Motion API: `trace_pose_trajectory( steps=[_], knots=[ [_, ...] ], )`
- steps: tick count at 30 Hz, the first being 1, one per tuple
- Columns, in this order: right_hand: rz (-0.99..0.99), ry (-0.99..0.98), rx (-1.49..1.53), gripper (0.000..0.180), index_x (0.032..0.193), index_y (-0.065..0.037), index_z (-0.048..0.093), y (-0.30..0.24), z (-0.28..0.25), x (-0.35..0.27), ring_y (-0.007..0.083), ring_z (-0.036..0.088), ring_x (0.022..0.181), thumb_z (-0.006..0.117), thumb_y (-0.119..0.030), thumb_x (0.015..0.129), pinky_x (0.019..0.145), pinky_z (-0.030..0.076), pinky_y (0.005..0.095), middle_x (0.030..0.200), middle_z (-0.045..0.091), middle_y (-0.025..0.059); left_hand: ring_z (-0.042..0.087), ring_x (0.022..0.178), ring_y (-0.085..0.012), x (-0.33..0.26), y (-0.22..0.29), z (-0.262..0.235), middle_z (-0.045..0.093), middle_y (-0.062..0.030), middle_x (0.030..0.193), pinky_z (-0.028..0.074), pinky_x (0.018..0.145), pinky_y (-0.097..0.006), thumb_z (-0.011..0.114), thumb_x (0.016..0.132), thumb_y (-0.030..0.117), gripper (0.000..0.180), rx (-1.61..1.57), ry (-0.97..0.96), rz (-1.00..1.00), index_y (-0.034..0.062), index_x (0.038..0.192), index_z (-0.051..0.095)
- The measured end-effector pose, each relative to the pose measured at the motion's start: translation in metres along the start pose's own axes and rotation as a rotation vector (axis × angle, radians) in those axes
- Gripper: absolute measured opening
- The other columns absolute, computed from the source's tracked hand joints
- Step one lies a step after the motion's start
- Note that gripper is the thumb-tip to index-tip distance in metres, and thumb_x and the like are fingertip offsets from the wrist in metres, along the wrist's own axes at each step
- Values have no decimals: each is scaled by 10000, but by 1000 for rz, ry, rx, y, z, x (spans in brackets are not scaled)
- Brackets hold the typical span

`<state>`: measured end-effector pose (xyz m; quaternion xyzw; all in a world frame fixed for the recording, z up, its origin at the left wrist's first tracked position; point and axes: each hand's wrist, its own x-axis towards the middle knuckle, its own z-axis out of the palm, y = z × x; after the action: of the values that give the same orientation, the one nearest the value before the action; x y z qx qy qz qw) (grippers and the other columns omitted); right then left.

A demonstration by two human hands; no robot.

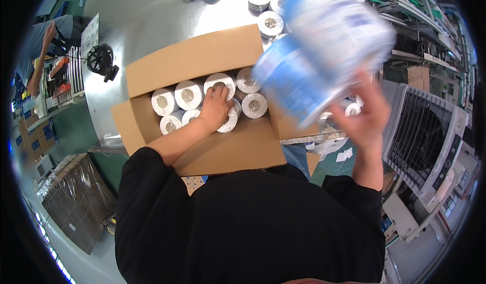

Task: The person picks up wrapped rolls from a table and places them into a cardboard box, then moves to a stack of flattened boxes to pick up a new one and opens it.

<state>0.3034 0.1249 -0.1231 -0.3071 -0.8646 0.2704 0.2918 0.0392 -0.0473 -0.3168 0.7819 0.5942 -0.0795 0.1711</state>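
Observation:
An open brown cardboard box [197, 51] stands in front of me with several white paper rolls in it, their round ends facing up. My left hand [216, 107] reaches inside, its fingers bent over the end of a paper roll [219, 78] in the back row. To the right of the box, my right hand [367, 107] is raised and smeared by motion. It is at the lower edge of a blue-and-white plastic pack [339, 36], which is also blurred, and seems to hold it. What the pack contains cannot be made out.
More rolls [270, 24] stand on the shiny metal table [147, 28] at the back. A small black fan [101, 61] is at the table's left. On the right are a large grey grilled unit [425, 137] and metal racking. Another person [38, 46] is at the far left.

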Motion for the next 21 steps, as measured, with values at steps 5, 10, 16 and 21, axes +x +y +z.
trace_pose_trajectory(
  steps=[5, 10, 16, 21],
  knots=[
    [102, -835, -105, 594, 1249, 101, 424, -55, 89, -21, 280, 625, 678, 645, -84, 730, 584, 502, 365, 822, 629, 179, 410, 1084, -261, -8, -13, 22, 490, -113, 1109, 300, 946, -396, 612, 747, 247, 202, 98, 88, 14, 123, 878, 703],
    [116, -1026, -498, 725, 1216, 209, 364, 21, 222, -65, 265, 663, 700, 689, -179, 696, 600, 519, 343, 774, 661, 145, 438, 1096, -313, -9, -9, -27, 486, -144, 1110, 351, 940, -415, 689, 711, 323, 383, -118, -178, 72, 151, 1052, 658],
    [180, -1062, -575, 633, 1188, 130, 470, 30, 190, -88, 226, 664, 687, 655, -281, 744, 579, 508, 334, 738, 661, 135, 611, 810, -290, 77, -32, -142, 656, -91, 873, 478, 764, -412, 610, 840, 183, 223, -935, 29, -75, 105, 1043, 661],
    [449, -127, -113, 183, 955, -111, 638, 43, 99, -1, 226, 631, 604, 603, -247, 839, 521, 466, 349, 685, 622, 117, 454, 1155, -310, 184, -105, -98, 480, -126, 1249, 411, 932, -385, 653, 728, 73, 400, -274, 318, 19, 158, 1115, 596]
  ],
)
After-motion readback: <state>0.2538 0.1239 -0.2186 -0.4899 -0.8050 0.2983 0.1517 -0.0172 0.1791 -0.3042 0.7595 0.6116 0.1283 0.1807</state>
